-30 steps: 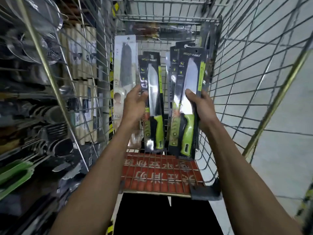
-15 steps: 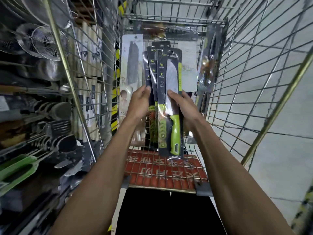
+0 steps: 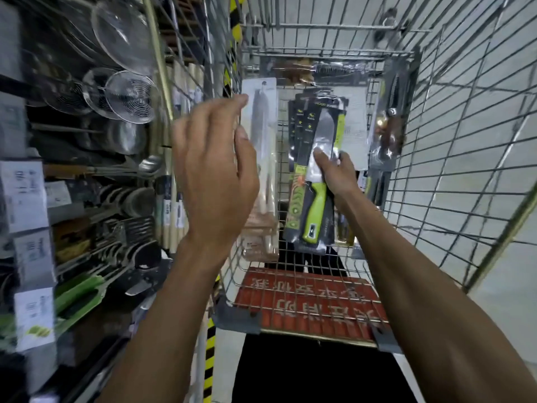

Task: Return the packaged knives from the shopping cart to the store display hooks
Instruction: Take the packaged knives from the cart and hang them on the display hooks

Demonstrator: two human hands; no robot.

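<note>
item: packaged knives (image 3: 315, 181), a stack of dark cards, each with a green-handled blade under clear film.
location of item: inside the shopping cart (image 3: 328, 55), at 1 o'clock from the view's centre, held upright with handles down, clear of the cart's bottom.
right hand (image 3: 334, 173): grips the stack about mid-length; the thumb lies across the front blade and the fingers curl round the right edge behind.
left hand (image 3: 215, 175): raised at 10 o'clock and holding nothing; fingers loosely bent and slightly apart, back of the hand toward the camera, blurred.
contact, left hand: the index tip overlaps the top left edge of the pale knife pack (image 3: 261, 175); touching or not, cannot tell.
pale knife pack: stands upright by the cart's left wall, at 9 o'clock of the green stack, partly behind the left hand.
dark pack (image 3: 388, 123): upright against the cart's right wall, at 2 o'clock of the green stack; contents unclear.
flat pack (image 3: 316, 71): lies crosswise at the cart's far end, at 12 o'clock, under glare; contents unclear.
red panel (image 3: 308, 301): at the cart's near end, at 6 o'clock, with pale characters on it.
store shelves (image 3: 96, 216): at 9 o'clock, outside the cart's left wall, crowded with metal utensils.
wire skimmers (image 3: 130, 96): hang at 10 o'clock on the upper shelves.
green-handled tools (image 3: 78, 292): lie at 8 o'clock on a lower shelf.
striped post (image 3: 209, 359): yellow and black, at 7 o'clock, between shelves and cart.
floor (image 3: 494, 301): grey tiles at 4 o'clock, beyond the cart's right wall.
</note>
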